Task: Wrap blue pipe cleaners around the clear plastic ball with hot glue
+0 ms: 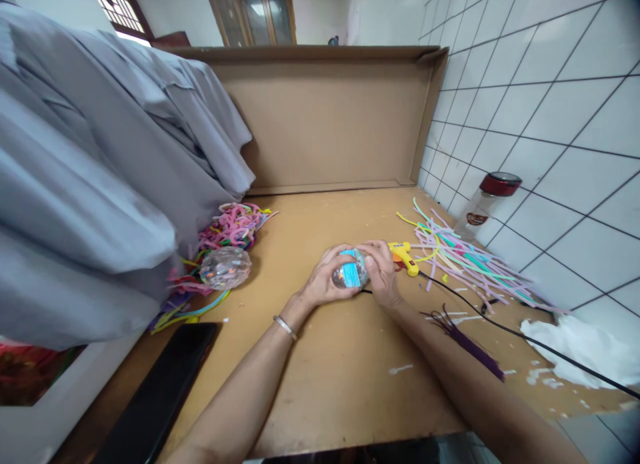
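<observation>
I hold a clear ball [350, 275] banded in light blue with both hands, just left of the yellow glue gun [404, 256]. My left hand [325, 281] cups it from the far side of the glue gun, fingers curled over the top. My right hand [381, 271] closes on it from the side nearest the glue gun, almost touching the gun's handle. The ball rests low over the wooden table [340, 384]. A second clear ball [226, 267] lies well left of the glue gun, against a heap of bright pipe cleaners [235, 225]. Pastel pipe cleaners [465, 257] spread just right of the glue gun. Its black cord [500, 327] trails off to the right, past a purple tassel [465, 341].
</observation>
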### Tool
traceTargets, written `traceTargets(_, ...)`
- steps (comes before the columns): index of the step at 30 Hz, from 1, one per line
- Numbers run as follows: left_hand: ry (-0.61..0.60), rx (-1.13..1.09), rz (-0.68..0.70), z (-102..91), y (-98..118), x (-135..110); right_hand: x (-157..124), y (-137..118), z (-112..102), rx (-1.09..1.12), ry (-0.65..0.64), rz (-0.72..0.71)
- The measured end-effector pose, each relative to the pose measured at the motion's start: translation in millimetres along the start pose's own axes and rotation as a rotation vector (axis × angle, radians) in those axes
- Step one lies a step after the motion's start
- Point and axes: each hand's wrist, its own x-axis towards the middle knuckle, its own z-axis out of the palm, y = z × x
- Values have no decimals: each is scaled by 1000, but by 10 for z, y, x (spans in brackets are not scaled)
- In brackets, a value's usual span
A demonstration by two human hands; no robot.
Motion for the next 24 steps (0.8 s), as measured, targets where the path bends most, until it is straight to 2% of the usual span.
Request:
traceTargets(5, -26, 8, 5, -19, 21, 24, 24, 91, 18, 40, -95, 93)
traceTargets(15, -40, 12, 36, -10, 39, 35, 32, 67, 46, 143, -60, 128)
traceTargets(24, -44, 26, 58, -16, 66, 79, 51, 138, 72, 219, -129, 185)
